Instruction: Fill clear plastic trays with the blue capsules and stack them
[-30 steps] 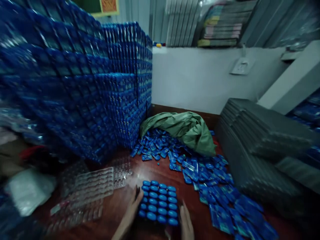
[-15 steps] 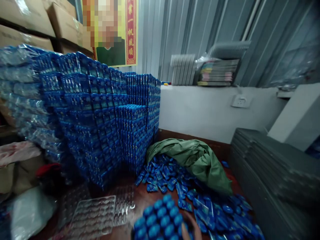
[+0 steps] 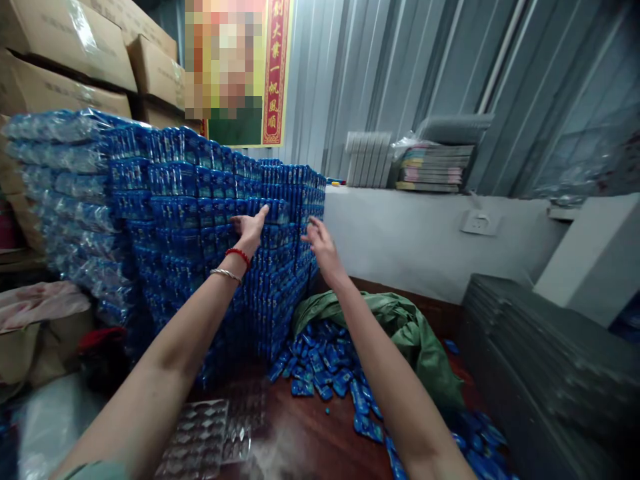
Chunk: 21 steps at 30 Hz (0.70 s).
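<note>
My left hand [image 3: 251,229], with a red bracelet and a silver bangle at the wrist, reaches forward in front of the tall stacks of blue packs [image 3: 175,213]. Its thumb and fingers are spread. Across from it, my right hand [image 3: 323,247] is raised with loosely bent fingers apart. Between the two hands a column of blue packs [image 3: 280,235] shows, its top lower than the stacks behind. Neither hand holds anything. Whether any fingertip touches the packs, I cannot tell.
Loose blue packs [image 3: 320,353] spill from a green sack [image 3: 400,323] on the floor. Clear moulded plastic trays [image 3: 200,427] lie at front left. Dark grey stacked slabs [image 3: 530,353] stand right. Cardboard boxes [image 3: 65,40] rise behind the stacks; magazines [image 3: 433,167] rest on the ledge.
The block of blue packs held low at the front is gone from there. Both arms now stretch forward and up to the stacks, hands empty. The view has tilted slightly up.
</note>
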Each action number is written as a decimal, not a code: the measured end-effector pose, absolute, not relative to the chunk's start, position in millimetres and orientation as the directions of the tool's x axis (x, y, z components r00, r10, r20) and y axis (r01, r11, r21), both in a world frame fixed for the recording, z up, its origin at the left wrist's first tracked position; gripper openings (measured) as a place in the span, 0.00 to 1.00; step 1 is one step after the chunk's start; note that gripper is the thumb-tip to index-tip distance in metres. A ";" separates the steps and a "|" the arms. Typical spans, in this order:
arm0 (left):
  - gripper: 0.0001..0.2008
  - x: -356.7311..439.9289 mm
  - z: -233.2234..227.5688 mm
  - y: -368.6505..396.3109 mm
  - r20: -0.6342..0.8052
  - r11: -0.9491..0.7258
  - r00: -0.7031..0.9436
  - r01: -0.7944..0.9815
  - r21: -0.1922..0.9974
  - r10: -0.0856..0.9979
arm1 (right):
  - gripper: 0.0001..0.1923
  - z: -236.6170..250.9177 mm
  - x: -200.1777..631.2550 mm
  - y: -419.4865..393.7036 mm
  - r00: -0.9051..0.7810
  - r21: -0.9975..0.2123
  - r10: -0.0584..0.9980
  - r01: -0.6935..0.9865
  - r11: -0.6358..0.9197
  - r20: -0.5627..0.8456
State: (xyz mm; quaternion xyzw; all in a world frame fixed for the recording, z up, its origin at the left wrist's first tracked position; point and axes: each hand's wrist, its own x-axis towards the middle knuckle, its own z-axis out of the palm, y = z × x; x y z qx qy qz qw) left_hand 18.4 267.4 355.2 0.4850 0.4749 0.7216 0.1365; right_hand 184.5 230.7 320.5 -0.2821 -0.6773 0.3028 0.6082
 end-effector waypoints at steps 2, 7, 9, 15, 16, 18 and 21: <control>0.47 23.0 334.6 270.1 0.595 -0.438 -0.529 0.403 0.803 0.605 | 0.26 269.5 197.5 206.4 -0.157 -0.776 0.767 0.010 0.631 0.622; 0.31 30.2 298.9 279.8 0.807 -0.356 -0.139 0.845 0.399 0.574 | 0.21 132.8 249.5 161.9 -0.145 -0.902 0.910 0.139 0.408 0.389; 0.30 27.2 296.1 285.7 0.809 -0.393 -0.077 0.844 0.364 0.583 | 0.19 84.5 276.4 153.4 -0.082 -0.900 0.950 0.306 0.311 0.301; 0.26 47.2 226.0 240.9 0.907 -0.660 0.053 0.704 0.262 0.417 | 0.14 -3.9 333.3 155.1 0.109 -0.737 0.983 0.675 0.038 0.150; 0.22 57.0 196.3 225.5 0.884 -0.698 0.132 0.669 0.254 0.448 | 0.13 -10.8 332.5 158.0 0.097 -0.719 0.987 0.695 0.025 0.129; 0.18 78.7 127.0 198.0 0.683 -0.677 0.340 0.668 0.309 0.647 | 0.12 -21.6 320.0 163.1 0.049 -0.682 0.995 0.731 0.024 0.087; 0.19 103.6 29.0 178.8 0.251 -0.373 0.290 0.833 0.409 0.924 | 0.11 -34.3 284.1 164.2 0.006 -0.624 0.999 0.781 0.021 0.042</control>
